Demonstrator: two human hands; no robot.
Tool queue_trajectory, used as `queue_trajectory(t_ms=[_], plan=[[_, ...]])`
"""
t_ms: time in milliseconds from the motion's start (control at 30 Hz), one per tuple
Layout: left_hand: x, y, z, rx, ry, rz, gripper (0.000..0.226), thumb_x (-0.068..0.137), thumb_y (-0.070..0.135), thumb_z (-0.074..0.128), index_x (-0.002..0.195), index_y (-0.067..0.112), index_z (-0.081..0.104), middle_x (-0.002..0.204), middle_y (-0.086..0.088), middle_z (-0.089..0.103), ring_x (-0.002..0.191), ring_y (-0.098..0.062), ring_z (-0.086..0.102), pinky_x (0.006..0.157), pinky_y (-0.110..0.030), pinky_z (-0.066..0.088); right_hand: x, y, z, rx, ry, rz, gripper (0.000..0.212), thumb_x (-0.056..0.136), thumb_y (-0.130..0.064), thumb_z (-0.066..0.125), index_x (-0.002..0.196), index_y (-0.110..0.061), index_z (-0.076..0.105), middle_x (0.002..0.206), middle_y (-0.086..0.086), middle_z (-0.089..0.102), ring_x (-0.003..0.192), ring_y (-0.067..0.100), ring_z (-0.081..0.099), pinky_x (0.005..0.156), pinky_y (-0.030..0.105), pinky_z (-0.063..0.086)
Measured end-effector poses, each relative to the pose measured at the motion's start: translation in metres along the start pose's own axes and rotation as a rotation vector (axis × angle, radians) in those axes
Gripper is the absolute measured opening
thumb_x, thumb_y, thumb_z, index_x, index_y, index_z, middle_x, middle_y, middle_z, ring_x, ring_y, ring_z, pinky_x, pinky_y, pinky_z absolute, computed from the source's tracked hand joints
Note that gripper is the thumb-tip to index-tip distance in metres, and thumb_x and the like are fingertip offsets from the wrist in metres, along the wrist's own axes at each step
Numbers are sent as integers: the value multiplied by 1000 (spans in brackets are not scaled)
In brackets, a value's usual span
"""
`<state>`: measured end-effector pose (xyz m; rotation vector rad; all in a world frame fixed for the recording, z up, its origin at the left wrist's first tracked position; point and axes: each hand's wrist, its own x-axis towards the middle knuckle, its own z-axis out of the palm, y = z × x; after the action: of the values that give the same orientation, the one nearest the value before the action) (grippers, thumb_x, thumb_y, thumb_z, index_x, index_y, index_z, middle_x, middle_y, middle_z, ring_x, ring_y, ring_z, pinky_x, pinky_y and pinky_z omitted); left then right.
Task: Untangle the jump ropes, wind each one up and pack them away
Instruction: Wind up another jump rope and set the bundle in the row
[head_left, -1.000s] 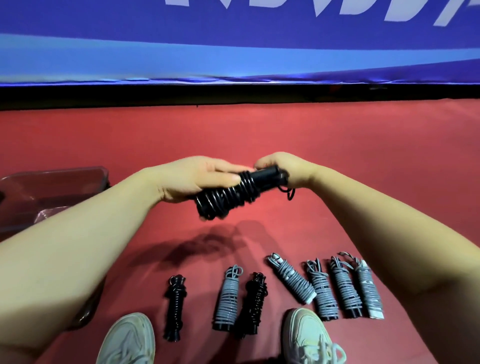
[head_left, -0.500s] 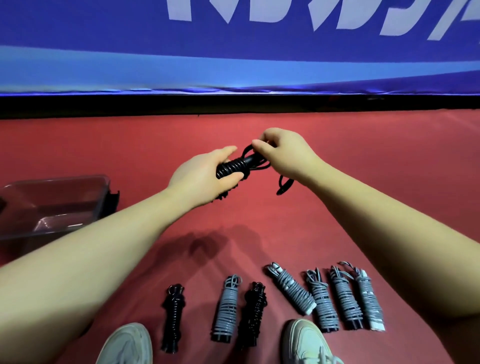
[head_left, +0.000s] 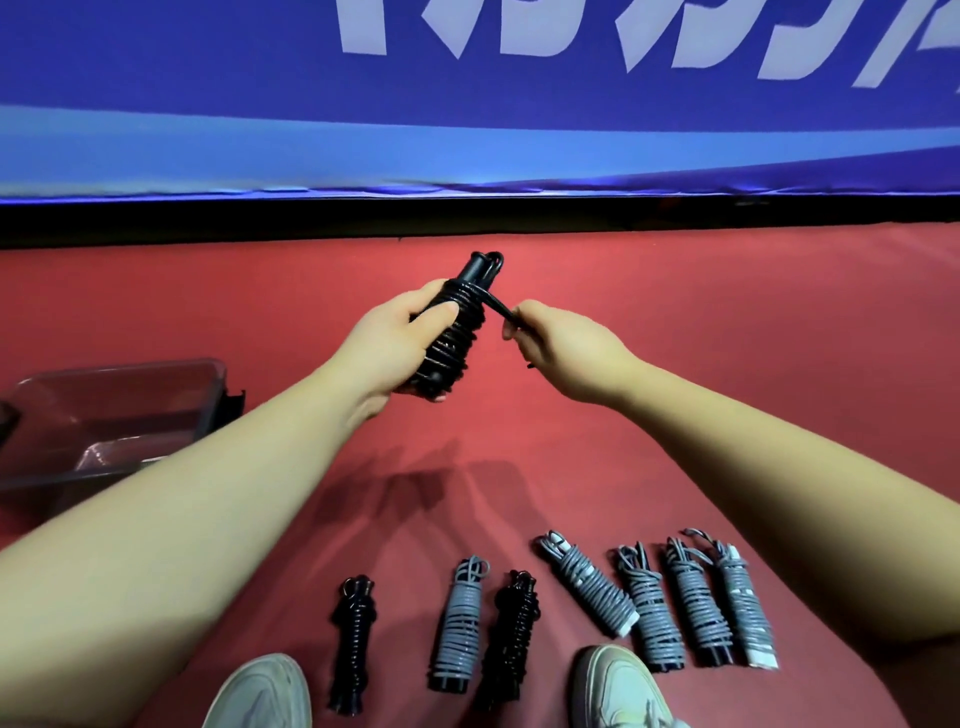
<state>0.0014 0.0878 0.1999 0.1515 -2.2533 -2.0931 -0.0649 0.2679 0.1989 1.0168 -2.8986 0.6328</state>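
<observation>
Currently the black rope (head_left: 457, 332) is a wound bundle held in the air above the red floor (head_left: 727, 338), between the two hands. Its long axis is tilted. The capped top end points away toward the banner (head_left: 467, 130) and slightly right, and the lower end points back toward the left wrist.

Left hand (head_left: 400, 343): fingers and thumb are curled round the middle of the bundle, with the thumb lying across the coils. The palm hides the lower end, and only the top cap shows clear of the wraps.

Right hand (head_left: 561, 343): fingers are curled and pinch a short cord tail (head_left: 498, 306). The tail runs taut from the upper wraps down and right to the fingertips. Most of those fingers are behind the back of the hand, so the exact grip is hard to make out. A sliver of cord shows below the hand.

Seven wound ropes lie in a row on the floor near the person:
- two black (head_left: 353, 649)
- five grey (head_left: 460, 623)

All lie roughly lengthwise, away from the feet, and the fourth from the left leans left.

Two shoes (head_left: 618, 686) are cut off by the bottom edge. A clear bin (head_left: 130, 374) stands at the left, partly behind the left forearm and cut by the frame. I cannot tell what it holds. The banner lettering is cropped at the top.
</observation>
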Motion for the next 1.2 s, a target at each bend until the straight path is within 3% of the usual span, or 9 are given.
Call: queue_trajectory(t_ms=[167,367,467,533,733,833,1000,1100,1200], plan=[[0,10,0,-322,-90,-65,32,99,26,43,130,30,50,90,-7,64,64,-25,66,43,-28,48,4,30,9,84,-67,76,18,96,-10,37,94,-23,49,80,-4,55,74,20,52,70,32,41],[-10,3,7,-222,-511,-85,51,86,26,49,136,20,44,86,-10,64,63,-29,66,43,-29,49,4,43,6,173,-92,116,23,97,-6,38,81,-19,49,73,4,61,65,6,62,71,29,51],[-16,1,16,155,-602,-138,40,91,18,58,131,22,53,85,4,71,68,-14,68,60,-26,55,7,36,-8,275,-336,70,28,91,7,41,81,-15,57,69,0,55,54,7,56,60,24,48],[-15,-1,21,595,-661,-100,35,92,22,59,126,32,59,82,11,70,64,-4,66,61,-17,53,12,29,-21,49,-426,6,23,91,-2,49,97,-18,64,69,-4,56,48,9,54,56,18,45],[-8,-28,20,589,-362,-262,23,96,23,51,118,24,60,73,-3,66,48,-17,60,46,-30,53,13,-17,-38,-252,-484,-99,19,94,-20,52,103,-13,67,69,-5,58,47,8,53,55,21,41],[2,-29,6,365,-139,-243,39,97,23,51,134,33,47,75,-5,65,51,-22,59,43,-27,49,9,-28,-25,-279,-253,-161,26,96,-26,48,108,-13,67,93,1,69,84,13,62,71,26,41],[10,-17,3,212,73,-13,38,96,24,50,131,40,52,96,-2,69,73,-21,67,67,-35,56,4,-34,-3,930,235,83,11,90,-9,59,93,-10,69,60,-14,60,50,-4,52,57,16,44],[10,-5,12,80,119,83,34,97,22,47,126,39,55,88,-3,67,67,-22,65,56,-30,53,14,-47,3,1653,316,243,12,91,-7,56,83,-12,63,52,-10,56,44,1,47,53,14,47],[10,-1,14,67,194,190,38,97,21,46,132,36,51,95,-3,67,73,-19,65,60,-28,53,30,-54,0,1991,336,488,13,88,-12,62,76,-13,59,53,-4,53,40,2,45,48,13,45]])
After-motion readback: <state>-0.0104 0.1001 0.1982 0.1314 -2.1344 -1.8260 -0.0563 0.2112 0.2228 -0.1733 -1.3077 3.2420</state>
